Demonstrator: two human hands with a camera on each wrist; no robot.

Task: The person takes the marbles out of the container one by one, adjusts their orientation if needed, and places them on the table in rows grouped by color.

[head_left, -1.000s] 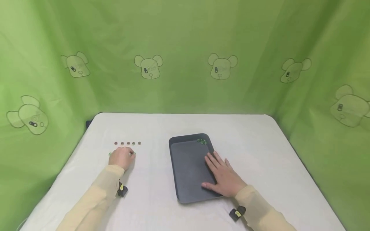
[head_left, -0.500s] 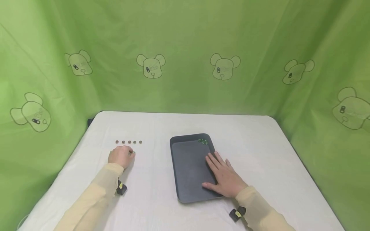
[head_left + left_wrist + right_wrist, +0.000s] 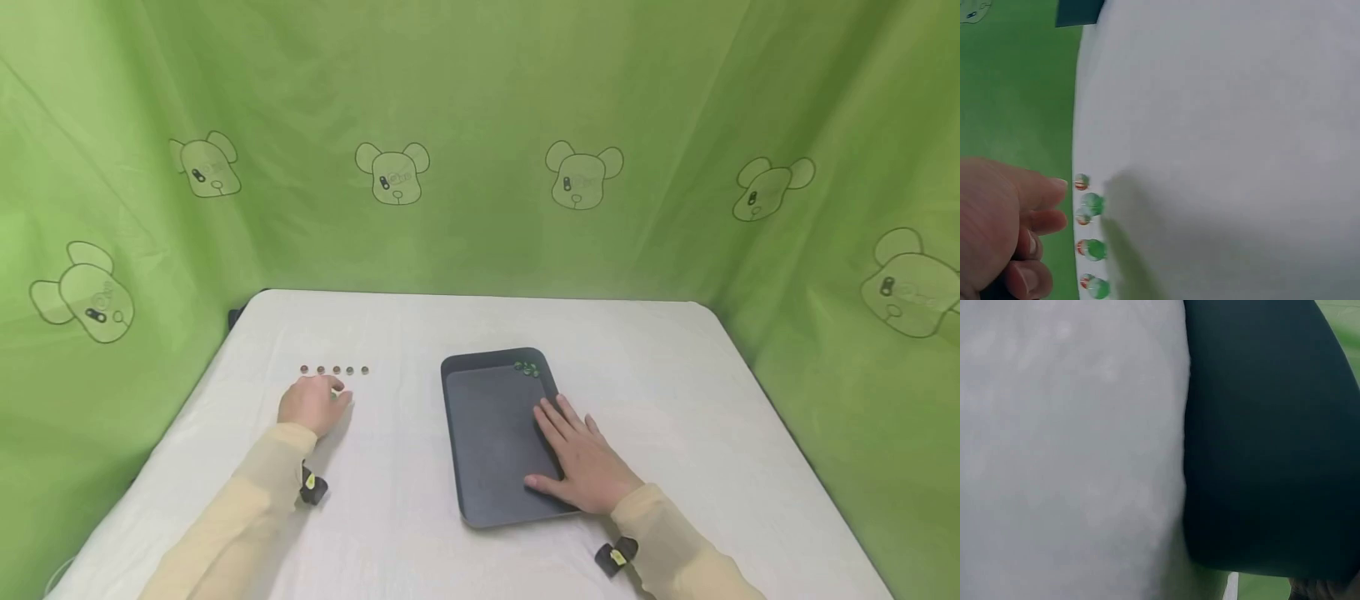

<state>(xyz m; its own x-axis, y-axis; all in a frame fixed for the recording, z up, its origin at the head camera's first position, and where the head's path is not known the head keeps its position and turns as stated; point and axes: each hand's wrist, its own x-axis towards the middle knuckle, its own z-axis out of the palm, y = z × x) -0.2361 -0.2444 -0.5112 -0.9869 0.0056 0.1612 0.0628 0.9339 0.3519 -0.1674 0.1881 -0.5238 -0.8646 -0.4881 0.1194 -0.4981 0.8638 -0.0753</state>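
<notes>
My left hand (image 3: 311, 406) hovers low over the table's left side, thumb and index finger apart, with a green marble (image 3: 334, 397) showing between them. In the left wrist view the index finger (image 3: 1044, 190) points toward the marbles while the other fingers bend; a green marble (image 3: 1092, 204) lies just beyond. Just behind the hand runs a row of reddish-brown marbles (image 3: 336, 369). My right hand (image 3: 592, 467) lies spread over the right rim of the dark grey tray (image 3: 491, 442), fingertips and thumb inside. Several green marbles (image 3: 527, 368) cluster in the tray's far right corner.
A white cloth covers the table (image 3: 397, 467), whose far edge meets a green curtain (image 3: 480, 242) printed with bear heads. The tray's dark side (image 3: 1266, 437) fills much of the right wrist view.
My left thumb and index finger have spread apart, uncovering the green marble between them, and the hand has shifted slightly left. The right hand and tray stay put.
</notes>
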